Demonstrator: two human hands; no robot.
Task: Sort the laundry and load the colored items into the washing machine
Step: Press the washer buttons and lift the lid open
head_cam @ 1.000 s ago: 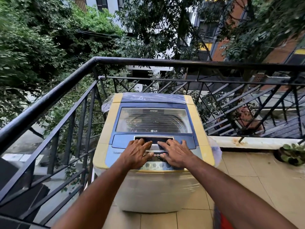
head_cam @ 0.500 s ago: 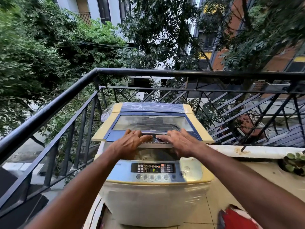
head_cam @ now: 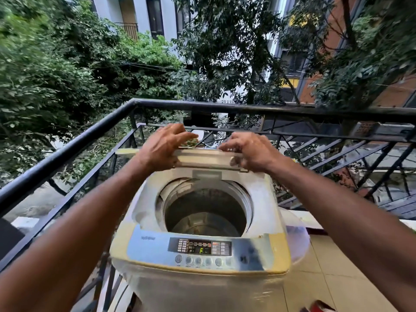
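Note:
A top-loading washing machine (head_cam: 202,287) with a yellow and blue top stands on a balcony, wrapped in clear plastic. Its lid (head_cam: 202,158) is folded up at the back. The round steel drum (head_cam: 206,210) lies exposed and looks empty. My left hand (head_cam: 162,147) rests on the raised lid's left part, fingers curled over its top edge. My right hand (head_cam: 249,149) holds the lid's right part the same way. The control panel (head_cam: 200,247) shows a lit green digit. A scrap of red fabric (head_cam: 319,307) shows at the bottom edge, right of the machine.
A black metal railing (head_cam: 67,149) runs close along the left of the machine and behind it. Beige floor tiles (head_cam: 326,278) lie to the right. Trees and buildings stand beyond the railing.
Both hands have lifted the lid from flat on the machine to folded upright at the back, and the drum is now uncovered. The view has tilted up.

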